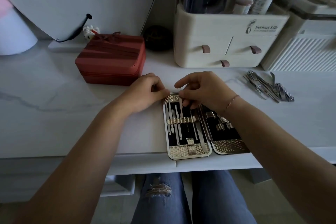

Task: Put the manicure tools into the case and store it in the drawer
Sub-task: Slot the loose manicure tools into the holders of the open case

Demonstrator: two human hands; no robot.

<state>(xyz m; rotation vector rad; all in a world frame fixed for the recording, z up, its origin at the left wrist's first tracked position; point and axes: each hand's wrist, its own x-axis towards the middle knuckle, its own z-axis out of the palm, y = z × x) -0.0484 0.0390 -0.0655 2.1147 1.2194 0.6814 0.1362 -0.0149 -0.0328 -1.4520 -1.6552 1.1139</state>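
Thumb and fingertips of the right hand (201,89) pinch a thin steel tool (181,104) over the far end of the case's left half, wrist arched, a thin bracelet (231,102) on it. The left hand (145,91) sits with fingers curled and thumb tip at the case's far left corner; I cannot tell whether it grips the edge or only presses. The case (231,146) lies open in two gold-patterned halves on the table (54,114), at its near edge. About five more slim tools sit under the left half's gold band. Right of the case lies one heap of loose tools (267,87). Beyond the case stands a cream organiser (200,29) marked "Serious Life", with three tab-pull drawers; beyond-left, one red box (111,60).
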